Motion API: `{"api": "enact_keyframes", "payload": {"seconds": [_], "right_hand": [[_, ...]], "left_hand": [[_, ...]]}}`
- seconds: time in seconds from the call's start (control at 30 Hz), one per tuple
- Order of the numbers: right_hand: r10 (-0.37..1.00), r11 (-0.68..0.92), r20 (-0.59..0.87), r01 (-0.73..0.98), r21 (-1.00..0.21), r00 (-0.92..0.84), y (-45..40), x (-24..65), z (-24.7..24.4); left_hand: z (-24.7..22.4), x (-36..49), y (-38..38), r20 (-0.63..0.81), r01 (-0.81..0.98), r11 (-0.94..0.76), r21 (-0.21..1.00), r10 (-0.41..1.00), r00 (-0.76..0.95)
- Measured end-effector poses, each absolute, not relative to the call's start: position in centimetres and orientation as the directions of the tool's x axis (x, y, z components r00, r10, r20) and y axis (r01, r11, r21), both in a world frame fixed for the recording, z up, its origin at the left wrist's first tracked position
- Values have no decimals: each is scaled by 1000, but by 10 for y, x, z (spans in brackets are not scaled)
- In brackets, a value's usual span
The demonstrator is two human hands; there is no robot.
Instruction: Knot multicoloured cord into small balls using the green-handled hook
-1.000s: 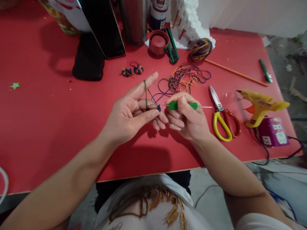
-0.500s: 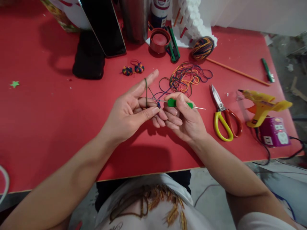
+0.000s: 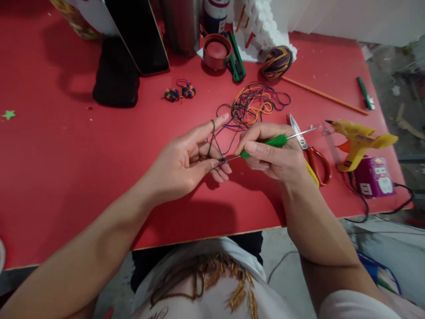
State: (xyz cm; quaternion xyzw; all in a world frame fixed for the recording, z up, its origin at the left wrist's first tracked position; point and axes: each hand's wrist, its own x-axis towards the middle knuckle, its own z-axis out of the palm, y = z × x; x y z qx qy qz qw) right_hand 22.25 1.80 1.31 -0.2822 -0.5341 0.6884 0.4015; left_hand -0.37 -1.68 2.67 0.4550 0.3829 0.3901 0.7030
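Observation:
Between thumb and fingers, my left hand (image 3: 186,164) pinches a small dark blue bit of crocheted yarn (image 3: 223,160). A dark green strand loops over its raised index finger. My right hand (image 3: 275,153) grips a crochet hook (image 3: 277,141) with a green handle and metal ends; one end touches the small blue piece, the other points up and right. Beyond the hands lies a loose tangle of multicoloured yarn (image 3: 254,104), with strands running toward my left hand. Two small multicoloured yarn pieces (image 3: 188,90) rest on the red table (image 3: 99,177).
Scissors (image 3: 318,166) lie partly behind my right hand. Further right are a yellow glue gun (image 3: 357,141) and a purple power box (image 3: 375,177). Along the back stand a phone (image 3: 139,35), a metal cylinder (image 3: 182,26), a red round container (image 3: 217,51), a green cutter (image 3: 236,60) and a yarn ball (image 3: 277,62).
My right hand has turned and moved right, tilting the hook so its outer end points upward. My left hand's index finger is lower and further right. The view has shifted slightly.

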Motion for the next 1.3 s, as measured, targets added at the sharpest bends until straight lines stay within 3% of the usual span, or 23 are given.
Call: {"api": "enact_keyframes", "payload": {"seconds": [0.3, 0.53, 0.7, 1.3], "right_hand": [[887, 143, 153, -56, -988, -436, 19, 228, 15], [836, 373, 269, 136, -918, -479, 13, 225, 24], [774, 495, 367, 133, -859, -516, 11, 223, 22], [768, 542, 400, 176, -821, -500, 11, 227, 18]], "left_hand": [[20, -4, -16, -177, -84, 223, 971, 912, 371], [21, 1, -12, -247, -128, 295, 947, 921, 302], [23, -2, -7, -304, -172, 372, 912, 895, 325], [25, -2, -6, -333, -222, 407, 886, 892, 307]]}}
